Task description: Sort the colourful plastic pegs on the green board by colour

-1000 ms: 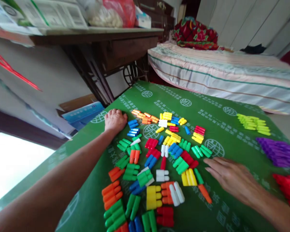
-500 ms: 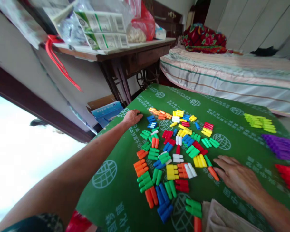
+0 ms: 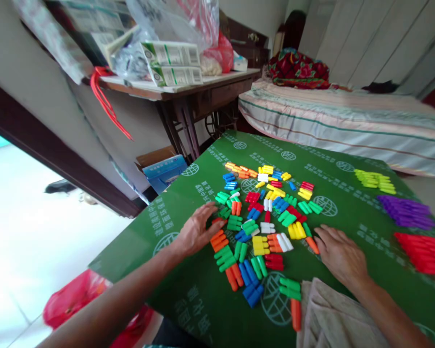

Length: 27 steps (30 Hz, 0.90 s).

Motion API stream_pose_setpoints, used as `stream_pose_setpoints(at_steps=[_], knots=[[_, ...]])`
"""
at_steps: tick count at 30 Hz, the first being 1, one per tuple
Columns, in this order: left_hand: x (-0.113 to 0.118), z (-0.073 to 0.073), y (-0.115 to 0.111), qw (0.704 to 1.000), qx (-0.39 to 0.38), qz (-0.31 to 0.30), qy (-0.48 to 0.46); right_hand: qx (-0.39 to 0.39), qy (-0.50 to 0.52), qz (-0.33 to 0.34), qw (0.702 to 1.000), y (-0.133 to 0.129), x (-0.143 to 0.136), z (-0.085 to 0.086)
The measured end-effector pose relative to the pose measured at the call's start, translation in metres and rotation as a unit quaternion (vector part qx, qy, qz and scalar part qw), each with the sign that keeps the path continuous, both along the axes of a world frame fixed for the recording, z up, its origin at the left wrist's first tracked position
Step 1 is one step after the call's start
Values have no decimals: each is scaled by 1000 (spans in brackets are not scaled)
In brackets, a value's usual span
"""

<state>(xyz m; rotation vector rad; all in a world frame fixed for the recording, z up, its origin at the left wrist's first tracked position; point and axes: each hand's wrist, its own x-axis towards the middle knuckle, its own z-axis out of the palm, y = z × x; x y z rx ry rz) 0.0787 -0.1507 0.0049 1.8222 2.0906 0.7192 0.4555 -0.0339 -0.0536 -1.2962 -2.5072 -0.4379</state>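
Observation:
Many coloured plastic pieces lie in a loose spread on the green table (image 3: 130, 246). My left hand (image 3: 199, 228) rests at the left side of the spread, fingers apart, its fingertips by a dark green piece and an orange piece (image 3: 219, 240). To the right of the spread, my right hand (image 3: 339, 251) lies palm down with spread fingers, the fingertips beside an orange piece (image 3: 312, 245) joined to a green one. Neither hand holds anything. Yellow pieces (image 3: 296, 231) sit close to my right hand.
Lime (image 3: 375, 181), purple (image 3: 406, 211) and red (image 3: 422, 253) groups lie on the right. A beige cloth (image 3: 333, 314) is at the near edge. Behind stand a sewing table (image 3: 181, 92) with boxes and bags, and a bed (image 3: 340, 113). A red bag (image 3: 72, 299) is at the lower left.
My left hand has moved back toward me, from the far left of the table to the left edge of the spread. The camera view has shifted slightly.

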Motion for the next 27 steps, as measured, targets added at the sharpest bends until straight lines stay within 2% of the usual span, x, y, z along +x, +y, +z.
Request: stream_pose_setpoints(at_steps=[4,8,12,16,19,23,27], knots=[[22,-10,-20,1000,7,-18,18,40,21,-5,999,-3,-1,-9],[37,-18,-27,999,12,-13,46,50,29,0,998,-2,-2,-12],[41,-28,-27,998,11,3,69,52,34,-3,998,-2,-2,-14],[39,-40,-28,994,47,1,99,42,41,-5,998,-1,-1,-16],[41,-40,-28,993,52,-5,110,37,53,-3,998,-1,-1,-17],[47,-33,-27,993,47,-21,107,36,65,-3,997,0,-2,-18],[51,-33,-26,993,78,-27,90,32,76,-6,997,-1,-6,-17]])
